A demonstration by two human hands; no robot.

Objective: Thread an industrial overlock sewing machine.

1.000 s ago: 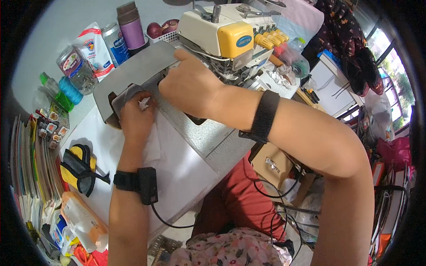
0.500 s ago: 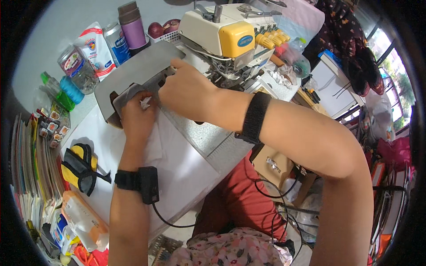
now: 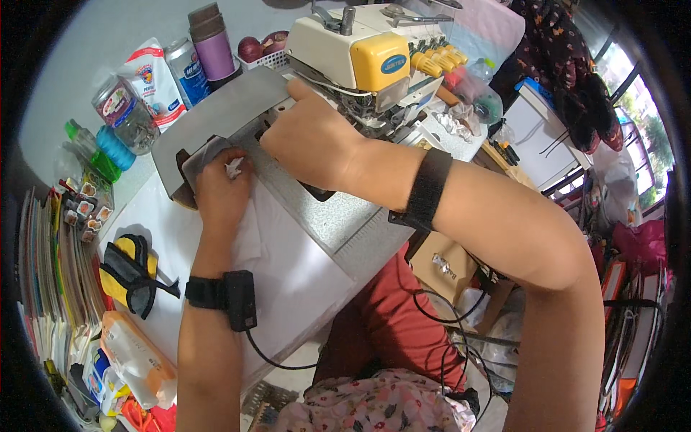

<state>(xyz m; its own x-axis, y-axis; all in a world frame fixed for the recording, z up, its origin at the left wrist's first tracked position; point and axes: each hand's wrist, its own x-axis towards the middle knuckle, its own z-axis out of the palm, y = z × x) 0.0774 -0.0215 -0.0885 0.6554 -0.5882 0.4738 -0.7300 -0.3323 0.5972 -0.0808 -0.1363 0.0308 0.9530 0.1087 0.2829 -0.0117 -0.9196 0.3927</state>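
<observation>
My left hand (image 3: 222,183) is closed at the dark grey flap of the sewing machine's grey cover plate (image 3: 173,137), with a crumpled white tissue (image 3: 234,168) between its fingers. Just to the right, my right hand (image 3: 309,137) is curled, palm down, over the metal bed beside the cover. Its fingertips are hidden under the hand, so what they hold cannot be made out. Behind it stands the cream overlock sewing machine (image 3: 317,36) with a yellow front cover (image 3: 378,63). White cloth or paper (image 3: 250,234) lies beneath my left wrist.
A purple tumbler (image 3: 214,50), a blue can (image 3: 188,72), a jar (image 3: 122,111) and a blue thread spool (image 3: 115,146) line the back left. A black-and-yellow pouch (image 3: 129,273) lies on the white table (image 3: 302,288). Stacked papers (image 3: 54,266) stand at the left; a black cable (image 3: 281,360) hangs from my left wrist.
My right forearm and wrist strap have shifted slightly to the right, and the right hand has turned a little. More of a dark edge shows beneath its wrist. My left hand stays almost still.
</observation>
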